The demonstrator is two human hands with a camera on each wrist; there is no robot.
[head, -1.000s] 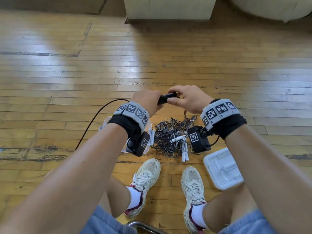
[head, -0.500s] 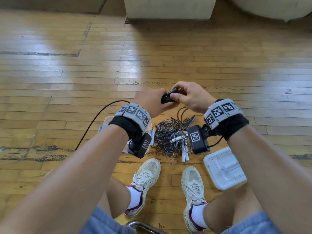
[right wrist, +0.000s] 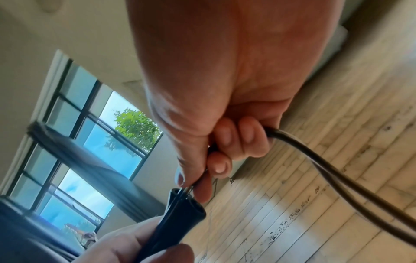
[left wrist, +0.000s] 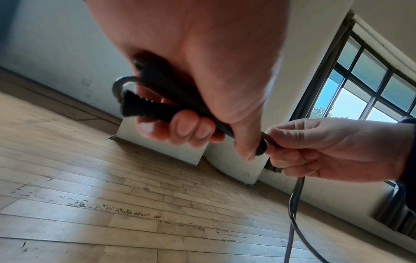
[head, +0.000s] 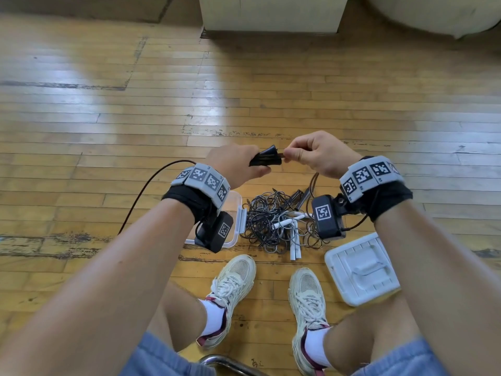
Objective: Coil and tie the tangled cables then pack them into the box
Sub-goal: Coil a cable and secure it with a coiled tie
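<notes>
My left hand (head: 244,165) grips a black cable plug (head: 267,158) above the floor, fingers curled round its ribbed body (left wrist: 155,110). My right hand (head: 294,156) pinches the plug's metal prong end (right wrist: 188,189) between thumb and forefinger. Its other fingers curl round two strands of the same black cable (right wrist: 337,169), which hang down from it. A tangle of black and white cables (head: 271,223) lies on the floor below both hands. The clear plastic box (head: 235,204) sits left of the tangle, mostly hidden by my left wrist.
The box's white lid (head: 362,268) lies on the floor right of my shoes (head: 233,289). One black cable (head: 146,185) arcs left across the wooden floor. A pale cabinet base (head: 271,14) stands at the far edge. A chrome chair tube (head: 225,362) shows between my legs.
My right hand has slid right, off the plug's body, and now pinches only its tip. The plug has tilted and shows more between the two hands. The floor tangle has not moved.
</notes>
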